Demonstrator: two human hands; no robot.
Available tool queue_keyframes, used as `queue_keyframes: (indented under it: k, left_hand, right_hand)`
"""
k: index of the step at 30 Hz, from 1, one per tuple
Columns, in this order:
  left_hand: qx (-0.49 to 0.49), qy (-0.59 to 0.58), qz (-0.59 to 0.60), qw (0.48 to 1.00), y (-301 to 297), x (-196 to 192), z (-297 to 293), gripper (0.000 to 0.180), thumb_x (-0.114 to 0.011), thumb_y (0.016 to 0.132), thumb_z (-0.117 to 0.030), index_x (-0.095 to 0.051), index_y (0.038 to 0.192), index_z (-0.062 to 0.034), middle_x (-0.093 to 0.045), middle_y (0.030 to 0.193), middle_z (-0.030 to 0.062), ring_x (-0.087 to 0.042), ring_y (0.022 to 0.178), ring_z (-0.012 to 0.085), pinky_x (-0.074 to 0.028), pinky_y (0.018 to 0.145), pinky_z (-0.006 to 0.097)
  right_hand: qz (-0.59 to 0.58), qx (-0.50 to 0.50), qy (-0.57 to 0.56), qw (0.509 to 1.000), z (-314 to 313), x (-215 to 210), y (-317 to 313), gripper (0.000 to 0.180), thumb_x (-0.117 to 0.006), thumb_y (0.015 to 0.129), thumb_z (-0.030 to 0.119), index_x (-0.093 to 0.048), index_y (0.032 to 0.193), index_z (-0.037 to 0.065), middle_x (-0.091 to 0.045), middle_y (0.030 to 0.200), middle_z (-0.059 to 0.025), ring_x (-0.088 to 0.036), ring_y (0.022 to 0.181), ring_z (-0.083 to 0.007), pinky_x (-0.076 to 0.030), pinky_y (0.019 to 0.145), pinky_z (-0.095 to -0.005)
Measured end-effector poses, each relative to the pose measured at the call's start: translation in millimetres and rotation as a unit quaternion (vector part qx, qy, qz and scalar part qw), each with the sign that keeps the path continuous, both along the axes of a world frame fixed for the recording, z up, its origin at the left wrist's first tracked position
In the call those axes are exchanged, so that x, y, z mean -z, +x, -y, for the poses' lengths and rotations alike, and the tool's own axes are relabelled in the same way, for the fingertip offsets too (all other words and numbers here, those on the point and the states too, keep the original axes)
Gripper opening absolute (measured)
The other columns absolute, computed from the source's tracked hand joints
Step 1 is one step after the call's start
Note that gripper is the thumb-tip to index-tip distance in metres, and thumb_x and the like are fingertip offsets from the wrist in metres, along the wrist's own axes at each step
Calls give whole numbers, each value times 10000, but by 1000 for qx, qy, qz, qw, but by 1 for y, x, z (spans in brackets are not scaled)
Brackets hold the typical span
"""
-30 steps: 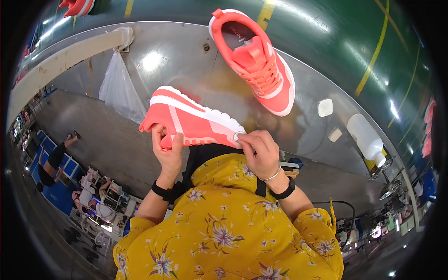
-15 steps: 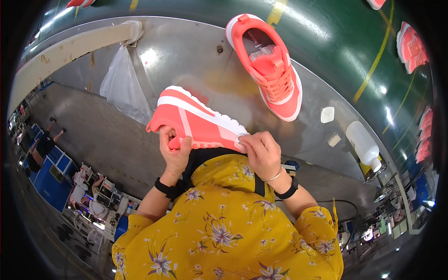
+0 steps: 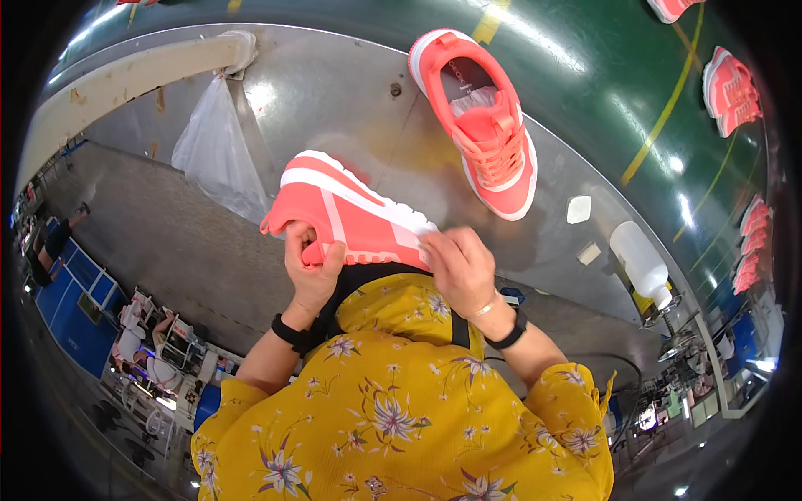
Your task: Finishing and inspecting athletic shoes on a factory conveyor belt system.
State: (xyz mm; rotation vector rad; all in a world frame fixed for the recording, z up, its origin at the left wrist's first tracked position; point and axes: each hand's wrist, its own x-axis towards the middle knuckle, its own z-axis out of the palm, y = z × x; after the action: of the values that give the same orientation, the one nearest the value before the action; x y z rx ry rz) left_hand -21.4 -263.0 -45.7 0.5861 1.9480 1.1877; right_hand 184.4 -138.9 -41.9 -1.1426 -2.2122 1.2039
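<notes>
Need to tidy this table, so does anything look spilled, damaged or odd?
The cream bar at the upper left has brown marks breaking its pale surface, perhaps rust or chipped paint. No spill is plain on the metal table.

The table (image 3: 334, 104) is of grey metal, smooth and rather shiny. The near shoe (image 3: 365, 227) and the far shoe (image 3: 499, 167) look made of matt cloth, with smooth white soles (image 3: 408, 219). The bag (image 3: 215, 154) is of thin, wrinkled plastic; the bottle (image 3: 637, 253) is of smooth plastic. The green floor (image 3: 576, 100) is glossy, and the yellow shirt (image 3: 393, 409) is of matt cloth.
</notes>
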Motion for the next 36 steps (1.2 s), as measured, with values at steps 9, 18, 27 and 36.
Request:
queue_keyframes:
  k: [9, 18, 27, 36]
  left_hand:
    - [-3, -8, -3, 1000, 0, 1, 1, 409, -691, 836, 22, -490, 1191, -9, -546, 902, -3, -510, 773, 63, -444, 738, 222]
    - [-4, -7, 5, 1000, -1, 4, 2, 422, -686, 830, 29, -493, 1203, -15, -550, 926, 6, -520, 790, 65, -457, 759, 231]
    - [18, 3, -17, 1000, -1, 0, -5, 419, -693, 847, 2, -483, 1208, -18, -554, 910, -4, -520, 791, 62, -454, 760, 230]
    - [4, -2, -10, 1000, 1, -1, -3, 389, -679, 853, 16, -481, 1185, -19, -560, 921, 0, -525, 795, 60, -463, 753, 224]
  right_hand:
    - [9, -7, -11, 1000, 6, 2, 21, 218, -745, 767, -8, -699, 975, 41, -588, 824, -87, -611, 709, -271, -506, 620, -358]
    - [-28, -4, -5, 1000, -4, 7, -5, 232, -764, 766, 2, -695, 984, 41, -587, 818, -87, -611, 685, -273, -507, 597, -361]
    - [-41, -4, 28, 999, -9, 13, -13, 203, -757, 775, 22, -692, 965, 48, -567, 797, -77, -599, 709, -265, -504, 611, -357]
    - [-38, -23, 18, 999, 0, 10, 18, 236, -761, 752, 8, -700, 977, 48, -568, 799, -82, -605, 690, -267, -495, 598, -363]
